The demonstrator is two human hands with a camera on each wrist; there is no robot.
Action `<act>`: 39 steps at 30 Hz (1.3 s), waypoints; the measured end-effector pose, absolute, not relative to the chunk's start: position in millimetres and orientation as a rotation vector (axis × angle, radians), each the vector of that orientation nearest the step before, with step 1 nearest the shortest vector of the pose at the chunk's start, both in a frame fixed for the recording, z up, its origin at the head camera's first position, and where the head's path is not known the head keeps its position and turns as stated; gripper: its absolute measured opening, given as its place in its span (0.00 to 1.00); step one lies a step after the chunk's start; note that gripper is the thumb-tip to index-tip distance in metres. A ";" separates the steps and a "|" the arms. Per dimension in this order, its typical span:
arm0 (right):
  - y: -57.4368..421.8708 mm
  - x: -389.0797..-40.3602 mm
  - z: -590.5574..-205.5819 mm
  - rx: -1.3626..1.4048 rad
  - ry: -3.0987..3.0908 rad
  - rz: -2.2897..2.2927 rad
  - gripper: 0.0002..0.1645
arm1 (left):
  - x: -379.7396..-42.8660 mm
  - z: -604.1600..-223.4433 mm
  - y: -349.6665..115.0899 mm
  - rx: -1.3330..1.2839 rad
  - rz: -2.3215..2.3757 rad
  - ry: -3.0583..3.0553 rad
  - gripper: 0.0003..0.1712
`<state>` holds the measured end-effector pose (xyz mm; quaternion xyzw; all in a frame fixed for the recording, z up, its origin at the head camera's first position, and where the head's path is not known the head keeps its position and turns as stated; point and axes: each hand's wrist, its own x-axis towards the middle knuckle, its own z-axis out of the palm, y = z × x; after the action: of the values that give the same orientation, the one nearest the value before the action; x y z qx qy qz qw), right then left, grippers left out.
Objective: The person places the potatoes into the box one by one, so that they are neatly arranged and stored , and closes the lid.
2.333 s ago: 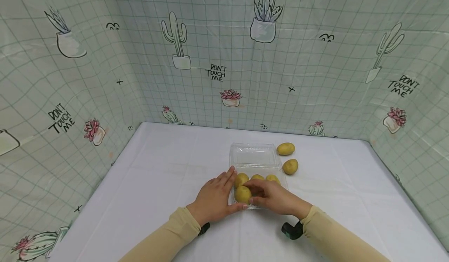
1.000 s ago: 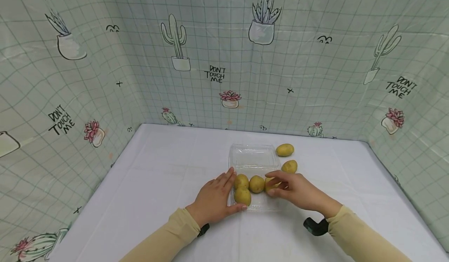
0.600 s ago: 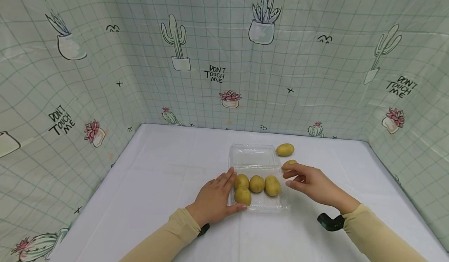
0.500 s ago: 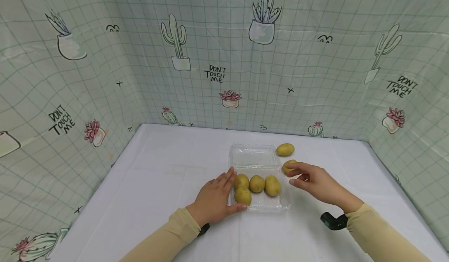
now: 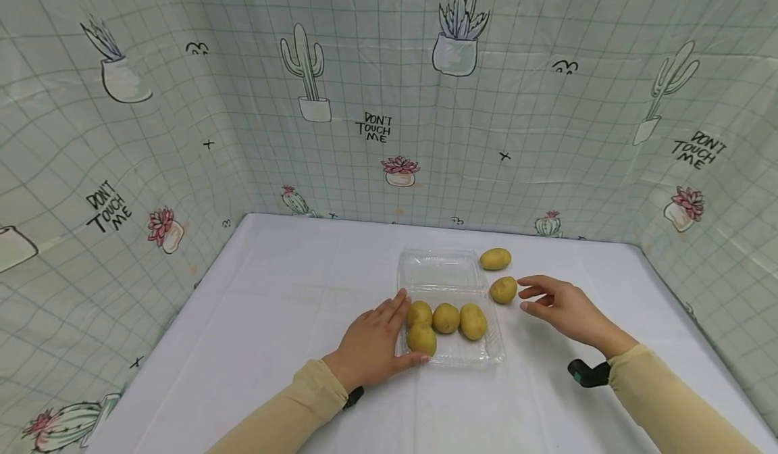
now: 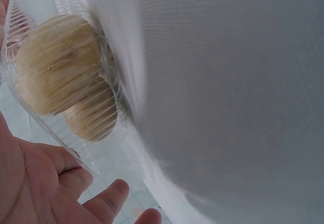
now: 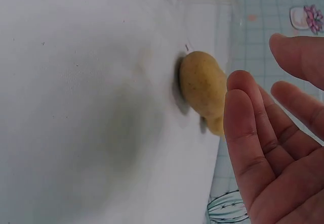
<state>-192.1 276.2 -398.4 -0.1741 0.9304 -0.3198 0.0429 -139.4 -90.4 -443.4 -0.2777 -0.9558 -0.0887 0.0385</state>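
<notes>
The right hand (image 5: 564,309) is at 3 o'clock of the clear container (image 5: 495,347), thumb and fingers apart and holding nothing — its tips just beside the nearer loose potato (image 5: 503,290), which lies on the white cloth (image 5: 304,298) at 2 o'clock; the farther loose potato (image 5: 495,259) lies at 1 o'clock; the left hand (image 5: 372,346) rests against the container at 9 o'clock, fingers straight, thumb at the near edge; four potatoes (image 5: 446,319) sit inside — three in a row, one at 8 o'clock; the lid (image 5: 440,269) lies open at 12 o'clock.
</notes>
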 end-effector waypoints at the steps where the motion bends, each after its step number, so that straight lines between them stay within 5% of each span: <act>1: 277.0 -193.2 -399.3 -0.516 2.844 -0.979 0.29 | -139.3 -443.2 -90.3 -0.853 -0.268 -2.932 0.58; 29: 268.7 -233.9 -444.5 -0.265 2.765 -1.043 0.49 | -140.2 -444.2 -90.2 -0.855 -0.257 -2.937 0.57; 39: 265.2 -237.7 -449.5 -0.267 2.767 -0.993 0.45 | -139.2 -441.1 -89.9 -0.851 -0.258 -2.948 0.57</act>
<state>-237.7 265.2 -449.5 -0.0901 0.9331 -0.3349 0.0948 -139.2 -89.9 -441.1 -0.2761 -0.9569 -0.0839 0.0310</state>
